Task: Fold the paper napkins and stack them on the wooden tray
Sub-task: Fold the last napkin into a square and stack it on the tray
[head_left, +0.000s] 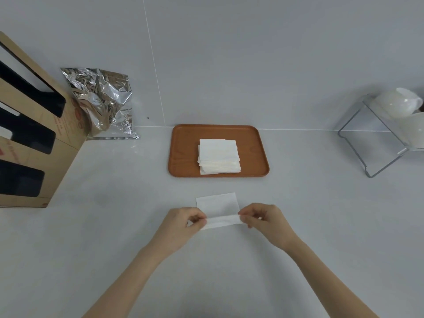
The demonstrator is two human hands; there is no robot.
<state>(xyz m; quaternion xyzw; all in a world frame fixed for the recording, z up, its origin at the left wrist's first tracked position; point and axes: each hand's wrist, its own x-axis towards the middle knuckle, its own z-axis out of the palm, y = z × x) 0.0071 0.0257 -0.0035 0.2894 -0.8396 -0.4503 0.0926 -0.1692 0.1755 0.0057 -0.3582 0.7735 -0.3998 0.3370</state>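
Observation:
A white paper napkin lies on the white counter in front of me, its near edge lifted and curled over. My left hand pinches the near left corner of that napkin. My right hand pinches the near right corner. Farther back stands the brown wooden tray, and a stack of folded white napkins rests in its middle, with slightly uneven edges.
A cardboard box with black cut-outs stands at the left, with a crumpled silver foil bag behind it against the wall. At the right a clear acrylic stand holds white cups.

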